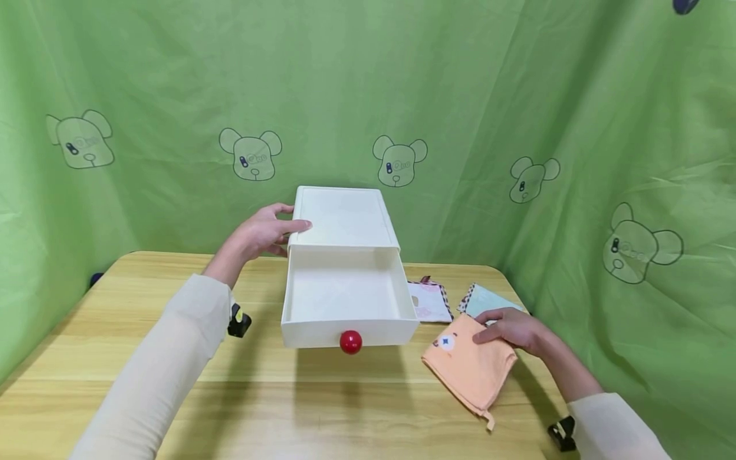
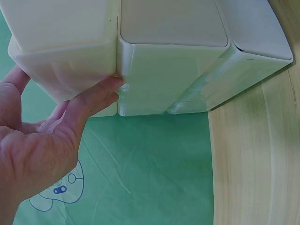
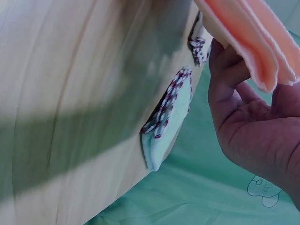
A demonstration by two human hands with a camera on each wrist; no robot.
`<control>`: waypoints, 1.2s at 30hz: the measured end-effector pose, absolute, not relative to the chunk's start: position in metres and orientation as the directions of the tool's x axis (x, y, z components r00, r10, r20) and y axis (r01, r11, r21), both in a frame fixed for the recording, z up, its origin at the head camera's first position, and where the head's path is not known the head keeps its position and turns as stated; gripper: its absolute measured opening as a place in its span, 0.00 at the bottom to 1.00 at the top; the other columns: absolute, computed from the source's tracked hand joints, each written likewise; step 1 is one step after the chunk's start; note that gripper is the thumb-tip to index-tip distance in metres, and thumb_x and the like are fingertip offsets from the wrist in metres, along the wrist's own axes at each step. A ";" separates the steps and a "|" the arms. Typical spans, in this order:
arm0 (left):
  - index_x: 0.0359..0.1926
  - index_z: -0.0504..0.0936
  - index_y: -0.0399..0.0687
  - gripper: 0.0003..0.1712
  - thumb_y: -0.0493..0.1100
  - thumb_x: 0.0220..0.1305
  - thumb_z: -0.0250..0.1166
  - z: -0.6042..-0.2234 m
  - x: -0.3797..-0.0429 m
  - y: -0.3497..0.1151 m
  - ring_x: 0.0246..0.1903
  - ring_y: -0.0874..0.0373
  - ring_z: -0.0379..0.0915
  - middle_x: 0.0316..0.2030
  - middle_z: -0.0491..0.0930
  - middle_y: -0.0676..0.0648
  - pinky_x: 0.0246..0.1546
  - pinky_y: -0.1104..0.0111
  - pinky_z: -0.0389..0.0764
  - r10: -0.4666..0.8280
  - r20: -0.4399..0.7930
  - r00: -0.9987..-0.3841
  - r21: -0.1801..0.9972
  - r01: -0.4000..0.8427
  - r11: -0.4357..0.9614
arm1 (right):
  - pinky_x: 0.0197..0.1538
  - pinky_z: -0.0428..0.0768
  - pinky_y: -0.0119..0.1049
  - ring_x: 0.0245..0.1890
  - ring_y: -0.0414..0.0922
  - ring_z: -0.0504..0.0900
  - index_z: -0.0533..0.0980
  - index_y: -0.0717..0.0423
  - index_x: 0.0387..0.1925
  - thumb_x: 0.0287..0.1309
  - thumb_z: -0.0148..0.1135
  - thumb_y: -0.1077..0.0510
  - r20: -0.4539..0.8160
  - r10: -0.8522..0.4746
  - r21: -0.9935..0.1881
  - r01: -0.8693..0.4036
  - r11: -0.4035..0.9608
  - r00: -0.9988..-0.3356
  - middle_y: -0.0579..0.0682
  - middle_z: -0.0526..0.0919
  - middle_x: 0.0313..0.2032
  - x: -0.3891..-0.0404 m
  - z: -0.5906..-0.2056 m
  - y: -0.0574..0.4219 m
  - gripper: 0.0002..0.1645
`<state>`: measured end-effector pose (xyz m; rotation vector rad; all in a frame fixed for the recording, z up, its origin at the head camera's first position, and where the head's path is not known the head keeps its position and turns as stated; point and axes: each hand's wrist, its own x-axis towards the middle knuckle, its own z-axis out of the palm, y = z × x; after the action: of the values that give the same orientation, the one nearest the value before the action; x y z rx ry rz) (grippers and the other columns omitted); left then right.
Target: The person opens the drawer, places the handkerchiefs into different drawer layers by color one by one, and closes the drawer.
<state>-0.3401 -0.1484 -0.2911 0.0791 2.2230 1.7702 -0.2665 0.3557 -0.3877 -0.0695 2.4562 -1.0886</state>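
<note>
A white drawer cabinet (image 1: 345, 214) of stacked tiers stands on the table, its open top drawer (image 1: 351, 287) showing a bare floor and a round red knob (image 1: 351, 342) in front. My left hand (image 1: 267, 230) grips the cabinet's upper left side, thumb over the top edge; the left wrist view shows the fingers against the top tier (image 2: 61, 65). My right hand (image 1: 512, 329) pinches a folded orange hand towel (image 1: 474, 364) by its upper edge, right of the drawer. The towel has an animal face and a hanging loop. In the right wrist view its folded layers (image 3: 262, 51) show above the palm.
Behind the orange towel lie a folded light-blue towel (image 1: 489, 300) with checked trim and a white-and-pink towel (image 1: 431, 301) beside the cabinet. The wooden table (image 1: 253, 409) ends at a green curtain (image 1: 333, 96) with bear drawings.
</note>
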 end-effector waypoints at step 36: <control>0.80 0.47 0.47 0.49 0.47 0.69 0.67 -0.292 -0.339 -0.149 0.45 0.50 0.80 0.59 0.74 0.36 0.55 0.53 0.85 0.226 -0.193 -0.955 0.961 -0.138 0.239 | 0.33 0.88 0.37 0.27 0.43 0.87 0.59 0.73 0.68 0.64 0.65 0.59 -0.332 -0.224 -0.847 0.185 0.498 -0.916 0.50 0.88 0.32 -0.263 -0.333 0.325 0.40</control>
<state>-0.3392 -0.1492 -0.2918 0.0815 2.2242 1.7725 -0.2633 0.3247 -0.3328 -0.0324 2.3457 -1.3975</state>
